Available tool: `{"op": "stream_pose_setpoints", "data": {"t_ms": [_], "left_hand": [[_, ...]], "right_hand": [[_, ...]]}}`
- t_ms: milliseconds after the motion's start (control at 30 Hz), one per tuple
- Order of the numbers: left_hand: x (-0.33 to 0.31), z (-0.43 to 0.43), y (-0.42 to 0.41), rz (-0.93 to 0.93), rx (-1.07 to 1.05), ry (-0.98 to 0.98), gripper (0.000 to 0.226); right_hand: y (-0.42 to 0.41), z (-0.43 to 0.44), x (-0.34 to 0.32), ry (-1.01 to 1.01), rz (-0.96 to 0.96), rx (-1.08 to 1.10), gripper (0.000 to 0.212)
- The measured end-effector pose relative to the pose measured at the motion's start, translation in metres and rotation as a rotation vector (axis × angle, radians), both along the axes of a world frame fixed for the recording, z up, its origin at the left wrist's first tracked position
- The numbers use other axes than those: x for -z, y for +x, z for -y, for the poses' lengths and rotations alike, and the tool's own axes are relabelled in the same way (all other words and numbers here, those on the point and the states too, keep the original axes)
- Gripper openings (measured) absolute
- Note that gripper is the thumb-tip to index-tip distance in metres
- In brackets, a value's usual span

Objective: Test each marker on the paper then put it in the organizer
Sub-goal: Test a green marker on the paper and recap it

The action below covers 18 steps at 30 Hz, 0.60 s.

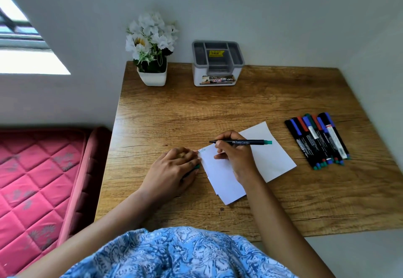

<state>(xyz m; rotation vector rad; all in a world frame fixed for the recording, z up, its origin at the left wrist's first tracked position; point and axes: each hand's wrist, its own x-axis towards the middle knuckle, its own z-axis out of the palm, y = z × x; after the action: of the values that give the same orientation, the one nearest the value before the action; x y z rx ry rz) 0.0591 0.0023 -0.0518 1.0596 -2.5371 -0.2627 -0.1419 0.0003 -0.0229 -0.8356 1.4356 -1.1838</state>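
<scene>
Over on the left a pink quilted mattress (37,179) butts against the wooden desk (218,107), and at the desk's back edge a white pot of artificial flowers (152,77) stands just beside the grey-and-white organizer (200,75). From here its compartments look to have no markers in them yet, so I'd judge the sorting is only at its start. Nearer the person, the left hand (172,168) lies palm down with its fingers on the left edge of the white paper (272,158), there, I'd say, to keep the sheet from sliding under the pen. A dark piece with a green end (196,167) peeps out beneath those fingers, probably the cap. Whether the hand actually grips it or merely covers it I cannot tell. A small green scribble (201,150) sits on the paper's near corner, right by the fingertips. The right hand (235,158) is closed round a Faber-Castell marker (246,142) in a writing grip, with the barrel lying almost level, the tip pointing left just above that scribble and the green end sticking out to the right. The test mark seems made, and capping it would be next. Well apart on the right, the remaining markers (320,140) lie bunched side by side – blue, red and green caps – within easy reach.
</scene>
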Motion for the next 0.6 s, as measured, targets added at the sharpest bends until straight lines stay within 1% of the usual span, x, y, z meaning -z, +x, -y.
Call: {"op": "stream_pose_setpoints", "data": {"t_ms": [133,200,267,333,400,433,500,533,600], "left_hand": [[-0.010,0.005,0.003,-0.098,0.000,0.173,0.036],[-0.016,0.007,0.005,-0.241,-0.115,0.371,0.036],[-0.023,0.009,0.003,-0.470,-0.298,0.546,0.029],[-0.035,0.010,-0.005,-0.802,-0.443,0.739,0.019],[-0.048,0.011,-0.014,-1.153,-0.512,0.976,0.017],[-0.054,0.012,-0.017,-1.288,-0.521,1.088,0.016],[-0.064,0.013,-0.023,-1.492,-0.505,1.273,0.015],[-0.068,0.013,-0.026,-1.565,-0.490,1.339,0.015],[-0.074,0.014,-0.029,-1.651,-0.459,1.414,0.017]], "right_hand": [[0.001,0.002,-0.007,0.004,-0.021,-0.059,0.017],[0.001,-0.002,-0.013,-0.023,-0.032,-0.070,0.014],[0.001,-0.008,-0.022,-0.061,-0.012,-0.052,0.012],[0.003,-0.015,-0.032,-0.090,0.004,-0.034,0.011],[0.006,-0.023,-0.043,-0.128,0.021,-0.046,0.016],[0.008,-0.027,-0.048,-0.152,0.029,-0.056,0.018],[0.014,-0.034,-0.058,-0.193,0.026,-0.061,0.020],[0.017,-0.036,-0.061,-0.205,0.013,-0.054,0.017],[0.021,-0.039,-0.067,-0.220,-0.006,-0.027,0.007]]}}
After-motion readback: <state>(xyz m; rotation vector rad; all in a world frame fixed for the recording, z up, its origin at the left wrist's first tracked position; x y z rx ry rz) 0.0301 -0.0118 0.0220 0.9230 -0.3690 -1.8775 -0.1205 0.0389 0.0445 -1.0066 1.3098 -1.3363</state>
